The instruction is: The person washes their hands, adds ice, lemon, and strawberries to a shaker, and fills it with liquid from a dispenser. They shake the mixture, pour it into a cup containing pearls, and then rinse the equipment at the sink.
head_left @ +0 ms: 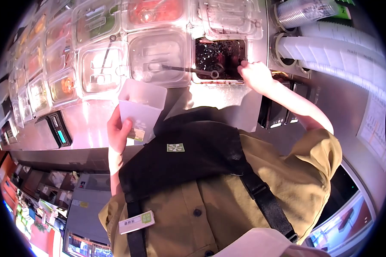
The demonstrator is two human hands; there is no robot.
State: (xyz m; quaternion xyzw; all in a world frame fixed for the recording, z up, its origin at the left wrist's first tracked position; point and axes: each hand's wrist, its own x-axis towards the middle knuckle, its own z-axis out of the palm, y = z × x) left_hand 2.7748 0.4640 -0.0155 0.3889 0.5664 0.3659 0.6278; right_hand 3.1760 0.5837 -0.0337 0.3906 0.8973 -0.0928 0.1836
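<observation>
Left hand (117, 128) has the translucent square tub (142, 100), thumb on the near wall beside the label (137, 134), other fingers wrapped round the side and mostly hidden; moderately closed, wall clamped between thumb and fingers; tub is off the steel counter (227, 100), above its near strip, leaning a bit, mouth up and away from the body; thumb low on the wall probably keeps the rim and opening clear.

Right hand (256, 77) is at the right edge of the uncovered pan (218, 80), near its front right corner; fingers bent and drawn together, not spread; fingertips meet the pan edge or sit just above it; can't tell whether they pinch anything, the undersides are hidden; may be steadying on the rim.

Pan holds dark, glossy, wet contents (210, 51); a ring-ended handle (188, 69) runs from the notch of the clear lid (152, 47) on its left, ring over the pan's front part; notch likely lets the utensil stay in with the lid on; smeared lid (231, 21) lies just beyond the pan, dark spots on it.

Small device with a lit screen (59, 129) is at the counter's near edge, well left of the tub; cup stacks (330, 51) are right of the pans, likely for easy reach.
</observation>
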